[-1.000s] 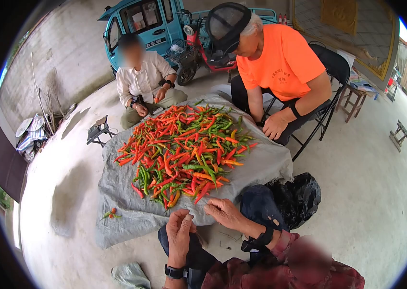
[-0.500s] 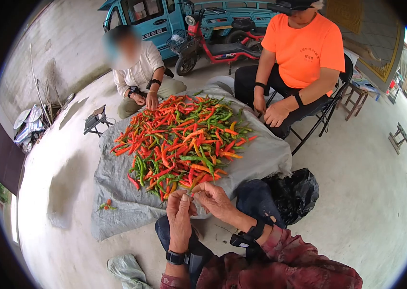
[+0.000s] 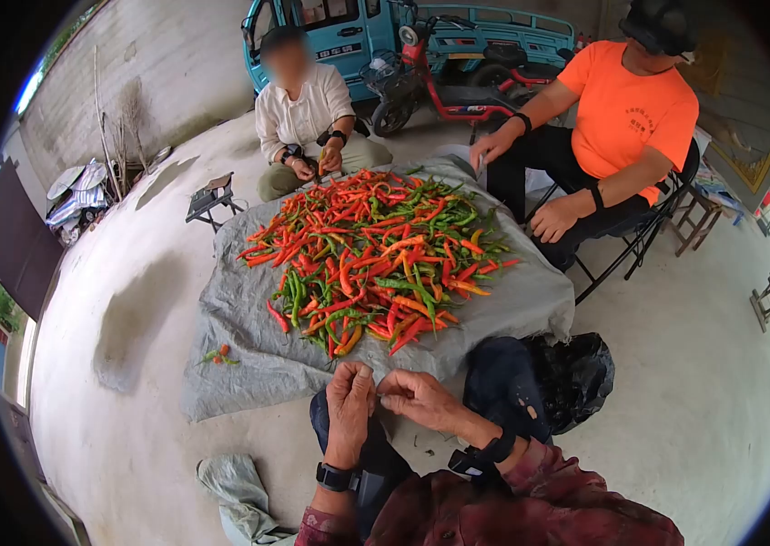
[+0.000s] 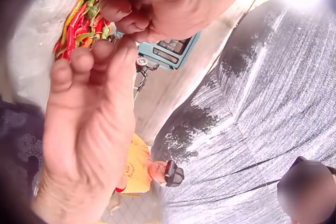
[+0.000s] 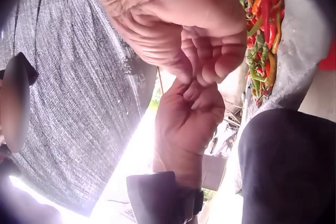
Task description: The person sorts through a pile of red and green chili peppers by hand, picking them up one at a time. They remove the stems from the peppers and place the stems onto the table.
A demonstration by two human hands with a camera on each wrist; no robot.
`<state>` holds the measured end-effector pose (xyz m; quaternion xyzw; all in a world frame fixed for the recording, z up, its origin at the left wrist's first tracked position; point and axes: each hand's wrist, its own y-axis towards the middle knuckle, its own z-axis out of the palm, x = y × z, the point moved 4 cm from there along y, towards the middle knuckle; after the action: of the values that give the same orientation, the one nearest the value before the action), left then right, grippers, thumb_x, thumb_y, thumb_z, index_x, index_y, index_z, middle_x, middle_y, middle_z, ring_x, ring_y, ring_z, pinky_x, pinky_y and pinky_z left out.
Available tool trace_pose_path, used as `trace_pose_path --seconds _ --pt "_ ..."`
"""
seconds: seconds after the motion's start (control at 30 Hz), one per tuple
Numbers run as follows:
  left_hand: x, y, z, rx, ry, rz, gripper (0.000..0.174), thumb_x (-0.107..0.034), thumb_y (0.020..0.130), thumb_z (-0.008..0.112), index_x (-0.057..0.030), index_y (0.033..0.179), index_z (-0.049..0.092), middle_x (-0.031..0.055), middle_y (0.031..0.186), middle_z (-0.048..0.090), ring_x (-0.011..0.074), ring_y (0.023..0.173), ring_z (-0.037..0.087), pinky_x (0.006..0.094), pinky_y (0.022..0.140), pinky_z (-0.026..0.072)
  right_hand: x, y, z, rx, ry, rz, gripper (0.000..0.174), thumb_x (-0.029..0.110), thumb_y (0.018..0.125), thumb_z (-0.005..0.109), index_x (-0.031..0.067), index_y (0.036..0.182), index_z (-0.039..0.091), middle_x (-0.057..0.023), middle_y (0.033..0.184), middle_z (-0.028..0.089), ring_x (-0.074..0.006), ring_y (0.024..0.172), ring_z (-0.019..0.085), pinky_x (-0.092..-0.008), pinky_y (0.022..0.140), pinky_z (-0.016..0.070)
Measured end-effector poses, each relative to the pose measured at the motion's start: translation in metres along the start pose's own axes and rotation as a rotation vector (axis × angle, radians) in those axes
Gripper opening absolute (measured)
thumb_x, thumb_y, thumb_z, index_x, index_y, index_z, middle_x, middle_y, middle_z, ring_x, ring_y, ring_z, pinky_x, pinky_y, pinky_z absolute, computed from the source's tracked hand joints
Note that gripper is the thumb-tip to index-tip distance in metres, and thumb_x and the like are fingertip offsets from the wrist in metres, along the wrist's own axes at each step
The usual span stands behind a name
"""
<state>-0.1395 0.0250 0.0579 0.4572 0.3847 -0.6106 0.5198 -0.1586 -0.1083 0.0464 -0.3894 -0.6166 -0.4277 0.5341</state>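
Note:
My left hand (image 3: 349,399) and right hand (image 3: 423,401) are held close together above my lap, just off the near edge of the chili pile's sheet. Both have curled fingers, thumb pressed toward forefinger. The left wrist view has the left hand (image 4: 89,113) reaching toward the right hand (image 4: 173,3), fingertips almost meeting. From the right wrist, the right hand (image 5: 184,29) overlaps the tips of the left hand (image 5: 189,113). I cannot tell whether something tiny is pinched there. Beyond lies a heap of red, green and orange chili peppers (image 3: 376,264).
The peppers lie on a grey sheet (image 3: 248,318), with a few small bits (image 3: 219,355) at its left. Across sits a person in a pale shirt (image 3: 303,114); at right, one in an orange shirt (image 3: 635,109). A black plastic bag (image 3: 576,378) is beside my knee.
My view has shifted, and my fingertips, together half a second ago, now stand slightly apart in the head view. The person in orange has sat up from leaning and extends an arm toward the sheet.

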Motion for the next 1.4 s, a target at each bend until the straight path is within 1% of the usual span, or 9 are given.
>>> trace_pose_path --seconds 0.13,0.17,0.3,0.43,0.47,0.63,0.73,0.97,1.4 --pt "0.006 -0.020 -0.013 0.391 0.355 -0.158 0.026 -0.028 0.093 0.057 -0.0027 0.100 0.056 0.0003 0.072 0.056 0.0074 0.059 0.051 0.0217 0.052 0.0418 0.019 -0.051 -0.004 0.516 -0.486 0.087 0.048 0.022 0.076 0.072 0.0052 0.117 0.052 -0.0154 0.096 0.061 -0.0303 0.088 0.062 -0.0379 0.077 0.0483" --pt "0.005 -0.033 -0.015 0.534 0.496 -0.214 0.032 -0.031 0.092 0.059 -0.0019 0.105 0.056 0.0028 0.076 0.060 0.0108 0.064 0.056 0.0242 0.057 0.0464 0.000 -0.072 -0.006 0.456 -0.542 -0.115 0.047 0.020 0.077 0.070 0.0046 0.117 0.052 -0.0166 0.094 0.060 -0.0311 0.076 0.062 -0.0409 0.070 0.0482" --pt "0.034 -0.067 -0.030 0.827 0.758 -0.418 0.043 -0.035 0.088 0.064 -0.0044 0.117 0.055 0.0053 0.095 0.063 0.0124 0.081 0.059 0.0259 0.067 0.0504 -0.029 -0.119 -0.002 0.586 -0.284 0.088 0.021 0.022 0.088 0.061 0.0027 0.094 0.058 -0.0113 0.073 0.058 -0.0228 0.070 0.059 -0.0357 0.064 0.0454" --pt "0.049 -0.054 -0.008 0.523 0.513 -0.337 0.029 -0.023 0.088 0.065 -0.0024 0.107 0.059 0.0082 0.090 0.064 0.0159 0.081 0.063 0.0299 0.072 0.0506 0.009 -0.081 0.023 0.542 -0.237 0.178 0.022 0.024 0.090 0.059 0.0025 0.091 0.056 -0.0138 0.074 0.059 -0.0235 0.069 0.061 -0.0359 0.061 0.0436" --pt "0.085 -0.047 -0.017 0.538 0.450 0.036 0.019 -0.011 0.088 0.061 -0.0009 0.103 0.059 0.0075 0.088 0.064 0.0128 0.074 0.062 0.0289 0.063 0.0513 0.021 -0.063 0.021 0.363 -0.204 0.029 0.023 0.025 0.091 0.057 0.0026 0.090 0.055 -0.0139 0.072 0.058 -0.0241 0.066 0.060 -0.0360 0.060 0.0433" --pt "0.047 -0.047 -0.001 0.306 0.329 -0.187 0.009 -0.012 0.092 0.056 -0.0036 0.094 0.057 -0.0018 0.067 0.052 0.0066 0.060 0.051 0.0221 0.053 0.0431 0.057 0.018 -0.006 -0.127 -0.353 -0.240 0.017 0.019 0.092 0.056 0.0019 0.093 0.056 -0.0121 0.070 0.059 -0.0254 0.063 0.060 -0.0358 0.059 0.0447" --pt "0.007 -0.039 -0.001 0.143 0.204 -0.021 0.015 -0.018 0.097 0.051 -0.0053 0.089 0.051 -0.0051 0.063 0.045 0.0025 0.051 0.038 0.0186 0.047 0.0329 0.046 0.034 -0.008 -0.271 -0.316 -0.248 0.012 0.013 0.090 0.057 0.0019 0.095 0.058 -0.0125 0.075 0.063 -0.0244 0.067 0.062 -0.0350 0.059 0.0454" --pt "-0.012 -0.041 -0.002 -0.003 0.046 0.040 0.022 -0.023 0.099 0.047 -0.0059 0.086 0.051 -0.0045 0.060 0.043 0.0024 0.048 0.037 0.0184 0.043 0.0324 -0.020 -0.019 0.042 -0.201 -0.226 -0.132 0.012 0.013 0.092 0.054 0.0014 0.093 0.057 -0.0128 0.070 0.058 -0.0210 0.065 0.060 -0.0328 0.060 0.0469" --pt "0.010 -0.051 0.041 0.115 0.170 0.047 0.015 -0.017 0.097 0.051 -0.0034 0.093 0.055 -0.0040 0.063 0.048 0.0027 0.053 0.042 0.0184 0.047 0.0355 0.015 -0.057 -0.006 -0.310 -0.099 -0.002 0.025 0.018 0.092 0.053 0.0001 0.075 0.054 -0.0049 0.058 0.054 -0.0107 0.052 0.052 -0.0290 0.049 0.0433"
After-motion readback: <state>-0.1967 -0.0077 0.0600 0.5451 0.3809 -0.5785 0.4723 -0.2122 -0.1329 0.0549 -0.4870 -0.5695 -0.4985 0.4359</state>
